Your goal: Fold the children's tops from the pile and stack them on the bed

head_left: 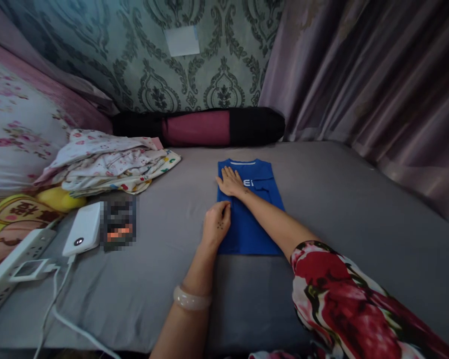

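Observation:
A blue T-shirt (252, 229) lies on the grey bed sheet, folded into a narrow upright rectangle with its collar at the far end. Part of its white lettering shows on the chest, and a sleeve is folded over on the right side. My right hand (231, 183) rests flat near the shirt's upper left, fingers spread, with the forearm crossing the fabric. Closer to me, my left hand (216, 224) has its fingers pinched at the shirt's left edge. The fingertips' exact hold on the cloth is partly hidden. A pale bangle (192, 299) circles my left wrist.
Left of the shirt are crumpled printed cloths (112, 162), a white power bank (83, 228), a blurred-out object (119, 222), and a power strip (17, 267) with a white cable. A black and maroon long bag (196, 128) lies against the wall; curtains (359, 75) hang at right.

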{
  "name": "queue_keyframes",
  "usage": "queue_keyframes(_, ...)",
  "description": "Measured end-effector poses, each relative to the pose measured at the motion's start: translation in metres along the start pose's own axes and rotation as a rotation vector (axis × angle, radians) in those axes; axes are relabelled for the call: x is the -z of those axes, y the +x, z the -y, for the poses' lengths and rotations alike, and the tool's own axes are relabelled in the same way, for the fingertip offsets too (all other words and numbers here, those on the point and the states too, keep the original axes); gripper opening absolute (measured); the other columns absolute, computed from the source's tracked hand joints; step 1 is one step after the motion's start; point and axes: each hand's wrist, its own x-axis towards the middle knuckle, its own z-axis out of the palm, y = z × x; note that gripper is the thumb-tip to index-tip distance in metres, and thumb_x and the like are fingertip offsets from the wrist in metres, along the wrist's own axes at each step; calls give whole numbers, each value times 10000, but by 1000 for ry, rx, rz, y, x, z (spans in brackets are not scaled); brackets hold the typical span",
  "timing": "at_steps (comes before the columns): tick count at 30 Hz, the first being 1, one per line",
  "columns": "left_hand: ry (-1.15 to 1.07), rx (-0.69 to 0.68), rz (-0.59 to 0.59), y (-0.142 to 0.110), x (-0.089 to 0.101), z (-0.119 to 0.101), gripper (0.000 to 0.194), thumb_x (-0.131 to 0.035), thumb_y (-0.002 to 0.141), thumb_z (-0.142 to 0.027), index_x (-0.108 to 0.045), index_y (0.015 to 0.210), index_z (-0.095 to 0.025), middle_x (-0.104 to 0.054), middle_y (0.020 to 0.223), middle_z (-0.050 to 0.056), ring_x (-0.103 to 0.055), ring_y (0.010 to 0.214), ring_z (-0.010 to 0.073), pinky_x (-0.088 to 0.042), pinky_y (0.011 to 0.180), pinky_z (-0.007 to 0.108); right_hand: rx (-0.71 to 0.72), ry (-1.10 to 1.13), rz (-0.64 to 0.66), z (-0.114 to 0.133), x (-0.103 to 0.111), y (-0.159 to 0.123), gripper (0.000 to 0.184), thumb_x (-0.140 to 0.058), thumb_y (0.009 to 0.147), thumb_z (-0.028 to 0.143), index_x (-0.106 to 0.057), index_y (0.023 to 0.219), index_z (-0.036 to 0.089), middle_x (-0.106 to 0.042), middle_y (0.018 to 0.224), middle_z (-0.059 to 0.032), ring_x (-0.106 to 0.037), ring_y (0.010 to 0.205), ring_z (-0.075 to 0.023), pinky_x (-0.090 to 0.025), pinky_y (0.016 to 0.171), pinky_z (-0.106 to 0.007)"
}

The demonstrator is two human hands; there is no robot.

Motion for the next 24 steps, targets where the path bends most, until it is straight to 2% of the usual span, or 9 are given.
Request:
queue_keyframes(3,4,-8,9,-1,-1,0,213,-494,926,-214,-696,989,-197,-741,930,62,-691,867,184,-521,806,289,2,18,-17,-5,4,-2,695,-141,993,493,-233,1525,55,-174,1604,-134,-116,1483,-235,-69,1192,-403)
queue_keyframes(9,26,-44,47,-2,-4,-2,216,-474,932,-210,-685,975,-207,-736,943,57,-687,892,184,-515,805,285,10,-26,-68,-14,11,-7,684,-178,998,463,-250,1513,19,-186,1597,-152,-121,1482,-249,-60,1194,-421)
queue_keyframes(18,42,-56,76,-2,-7,-1,195,-484,926,-192,-672,977,-208,-732,959,50,-682,902,181,-506,816,276,46,-60,-113,-11,-8,-1,680,-240,991,457,-270,1505,12,-232,1583,-154,-169,1470,-256,-85,1192,-421)
queue_keyframes(24,28,-69,71,-3,-8,1,211,-469,930,-206,-675,978,-206,-731,956,58,-683,903,192,-514,830,294,44,-39,-82,-11,-6,-1,670,-242,992,455,-270,1510,31,-230,1586,-146,-163,1472,-254,-77,1193,-423)
